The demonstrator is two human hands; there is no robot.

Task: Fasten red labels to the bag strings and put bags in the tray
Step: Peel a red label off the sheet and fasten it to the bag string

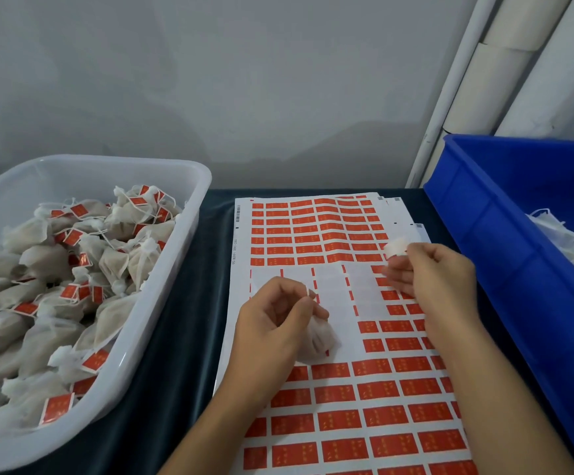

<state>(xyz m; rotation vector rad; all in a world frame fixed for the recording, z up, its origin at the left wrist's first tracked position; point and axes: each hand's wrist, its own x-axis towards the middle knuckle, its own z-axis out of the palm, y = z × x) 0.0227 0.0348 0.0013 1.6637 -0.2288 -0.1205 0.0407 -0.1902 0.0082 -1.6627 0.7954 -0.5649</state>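
spreading across the dark table, the label sheet [330, 234] is the landmark – many rows of red labels remain on it, with a bare peeled patch near its middle. left of the sheet, the white tray [162, 303] is heaped with bags that already carry red labels, so a good share of the work looks done. right of the sheet, the blue bin [484, 217] holds pale unlabelled bags, cut off by the frame edge, so how many are left cannot be told. over the sheet's right side, the right hand [429, 269] has its fingers curled, pinching something small and white – blurred, perhaps a second bag. over the peeled patch, the left hand [275, 320] pinches the string of a bag [316, 337] resting on the sheet; this one shows no label yet.
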